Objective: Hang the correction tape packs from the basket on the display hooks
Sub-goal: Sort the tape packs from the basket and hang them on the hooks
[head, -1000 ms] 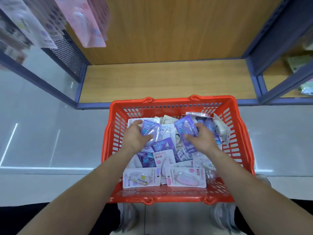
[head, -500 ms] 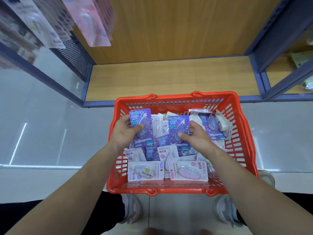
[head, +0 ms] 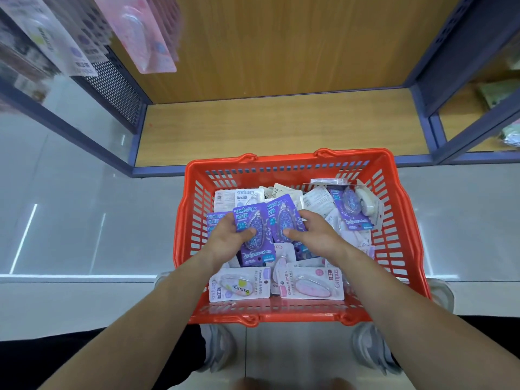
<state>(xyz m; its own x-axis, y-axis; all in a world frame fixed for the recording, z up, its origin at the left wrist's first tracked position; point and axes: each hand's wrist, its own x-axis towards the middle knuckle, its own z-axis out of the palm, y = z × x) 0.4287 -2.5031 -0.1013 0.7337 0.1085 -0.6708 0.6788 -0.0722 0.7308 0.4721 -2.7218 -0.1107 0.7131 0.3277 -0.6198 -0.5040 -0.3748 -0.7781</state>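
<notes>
**Both grips being closed on purple packs over the basket**

One purple correction tape pack is being pinched by the left grip, with the thumb being pressed across the clear blister and the fingers hidden behind the card. A second purple pack is being held in the same manner by the right grip. The two cards are being held side by side, slightly overlapped, above the middle of the red basket.

More packs are being carried in the basket as a loose heap. A white pack and a pink pack are lying flat and touching along the near wall, at the near left and near right corners. A third purple pack is lying toward the far right corner.

The basket is being borne by the pale floor, its far rim just before the edge of the wooden bottom shelf. Blurred pink packs are hanging at the upper left.
</notes>
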